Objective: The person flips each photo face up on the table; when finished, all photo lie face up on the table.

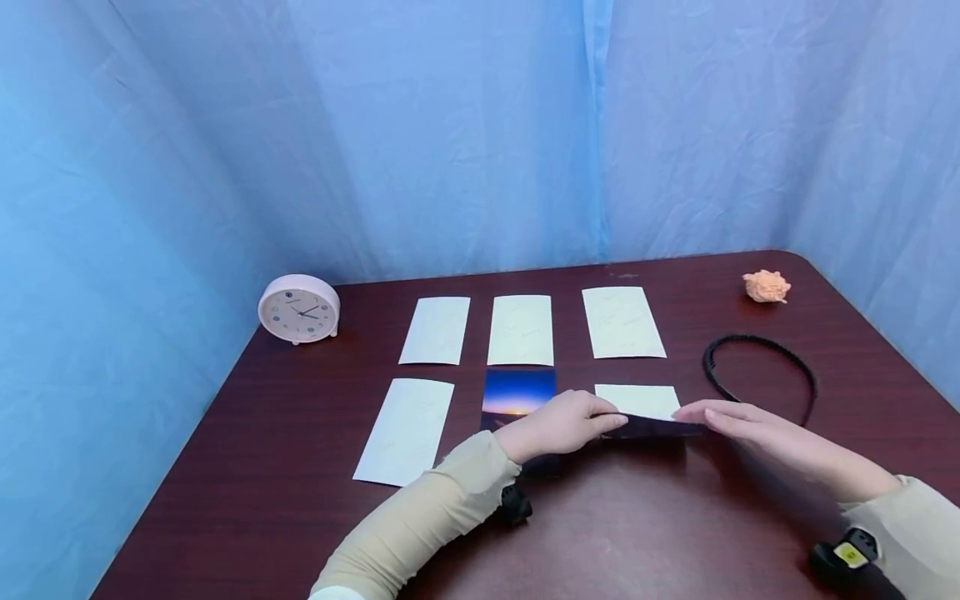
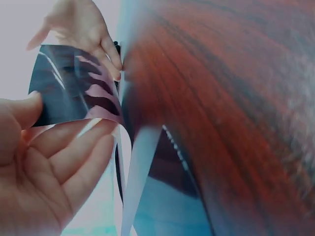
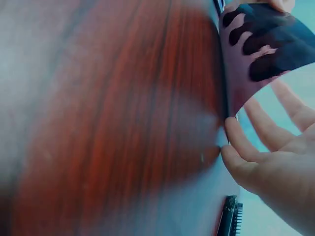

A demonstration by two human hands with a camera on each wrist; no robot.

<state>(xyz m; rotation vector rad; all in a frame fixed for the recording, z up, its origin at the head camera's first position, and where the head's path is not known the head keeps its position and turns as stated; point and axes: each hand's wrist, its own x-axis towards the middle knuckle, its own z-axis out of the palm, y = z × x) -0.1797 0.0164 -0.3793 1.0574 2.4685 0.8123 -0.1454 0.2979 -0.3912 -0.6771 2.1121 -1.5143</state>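
A photo card (image 1: 637, 402) is partly lifted off the table, its white back up and its near edge curving upward. My left hand (image 1: 566, 423) pinches the left part of that edge, with the thumb on the dark glossy picture side (image 2: 69, 83) in the left wrist view. Beside the card's right end is my right hand (image 1: 772, 433), fingers extended. In the right wrist view, its fingertips (image 3: 236, 142) are close to the card's edge; whether they touch it I cannot tell. Left of the card, a sunset photo (image 1: 519, 390) lies picture up, partly covered by my left hand.
Several white-backed cards lie in two rows, among them a back middle one (image 1: 521, 330) and a front left one (image 1: 405, 429). A white clock (image 1: 300, 310) stands at the back left. A black hoop (image 1: 780, 346) and a peach-coloured knobbly lump (image 1: 767, 286) are at right.
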